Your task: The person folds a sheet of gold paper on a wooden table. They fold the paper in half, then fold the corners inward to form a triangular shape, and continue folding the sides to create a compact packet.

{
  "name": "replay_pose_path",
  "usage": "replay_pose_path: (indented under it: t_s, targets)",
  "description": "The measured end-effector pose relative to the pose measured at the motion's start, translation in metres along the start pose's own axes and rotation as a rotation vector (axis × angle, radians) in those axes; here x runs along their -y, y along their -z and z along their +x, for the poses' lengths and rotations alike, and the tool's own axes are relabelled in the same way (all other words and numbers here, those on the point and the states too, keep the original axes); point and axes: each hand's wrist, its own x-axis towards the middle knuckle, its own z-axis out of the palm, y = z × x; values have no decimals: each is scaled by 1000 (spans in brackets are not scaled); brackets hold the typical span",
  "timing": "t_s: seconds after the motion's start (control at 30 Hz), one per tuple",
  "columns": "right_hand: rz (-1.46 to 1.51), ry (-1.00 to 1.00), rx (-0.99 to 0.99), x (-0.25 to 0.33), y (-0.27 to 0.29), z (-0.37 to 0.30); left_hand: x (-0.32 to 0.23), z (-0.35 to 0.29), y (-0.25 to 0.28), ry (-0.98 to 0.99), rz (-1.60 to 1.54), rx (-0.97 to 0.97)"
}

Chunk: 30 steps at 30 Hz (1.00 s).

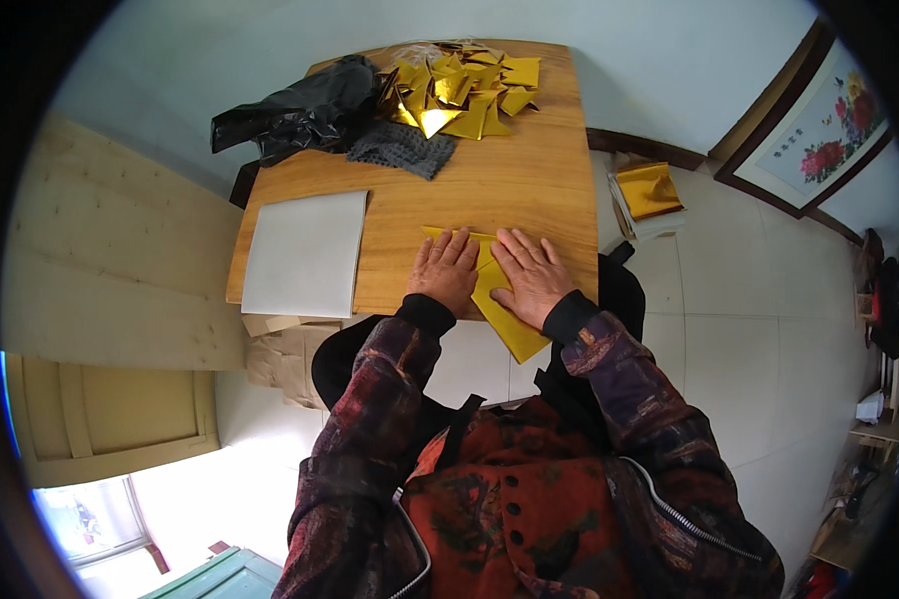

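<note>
A folded sheet of gold paper (pixel 512 324) lies at the near edge of the wooden table (pixel 529 190), one pointed corner hanging over the edge. Flat on its left part rests my left hand (pixel 446 270), fingers stretched out. My right hand (pixel 531 277) presses on its right side, fingers extended and thumb spread. Parts of the paper are hidden under both hands. To the left of my hands lies a silver-grey rectangular sheet or flat stack (pixel 306 255). At the far end is a heap of folded shiny gold paper pieces (pixel 474 90).
Beside the heap sit a crumpled black plastic bag (pixel 310 108) and a dark textured wrap (pixel 407 150). Gold paper on a stack (pixel 647 190) stands on the floor at right. Brown cardboard (pixel 288 361) is below the table's left corner. A framed flower picture (pixel 819 125) leans at the right wall.
</note>
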Motion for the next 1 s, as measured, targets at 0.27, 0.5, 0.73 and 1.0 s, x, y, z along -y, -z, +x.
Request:
replay_pose_path:
  t_s: [0.27,0.5,0.73,1.0]
  targets:
    - [-2,-35,-5,5,4,3,2,0,-9,-18,-182,34]
    - [6,-10,-2,9,-3,10,1,-2,5,41,-100,123]
    - [23,23,-43,3,-6,7,8,0,-1,207,-176,1]
    - [44,-2,-38,3,-6,6,16,8,7,406,-102,-49]
